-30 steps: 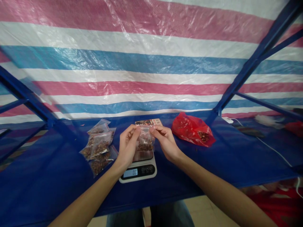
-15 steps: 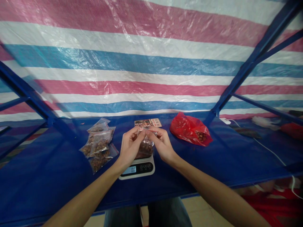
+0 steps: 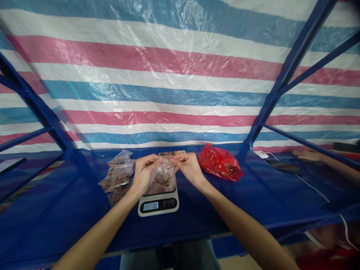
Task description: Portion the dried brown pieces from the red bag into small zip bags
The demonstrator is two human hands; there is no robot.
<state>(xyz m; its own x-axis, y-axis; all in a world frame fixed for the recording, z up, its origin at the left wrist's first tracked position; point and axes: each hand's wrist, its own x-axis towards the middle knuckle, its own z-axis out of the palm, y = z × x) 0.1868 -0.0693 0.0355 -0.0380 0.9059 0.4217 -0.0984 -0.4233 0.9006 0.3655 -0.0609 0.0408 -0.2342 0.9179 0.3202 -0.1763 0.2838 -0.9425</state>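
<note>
Between my hands hangs a clear zip bag [image 3: 163, 178] with brown bits in its lower part. My left hand [image 3: 145, 170] pinches its top edge on the left, and my right hand [image 3: 188, 167] pinches the top on the right. Under the bag is a white kitchen scale [image 3: 159, 210], its display reading 0.0. Left of my left hand lies a pile of filled zip bags [image 3: 121, 175]. To the right sits a red plastic bag [image 3: 218, 161], its mouth showing brown pieces.
A printed card [image 3: 168, 154] lies behind my hands on the blue tabletop [image 3: 197, 213]. Blue metal posts [image 3: 270, 99] flank the workplace, with a striped sheet [image 3: 157, 97] behind. At right are a white plug with cable [image 3: 261, 154] and another person's arm [image 3: 327, 161].
My hands have drawn apart along the bag's top, and its contents show more. The view has shifted, so the table sits lower. Another person's arm has appeared at right.
</note>
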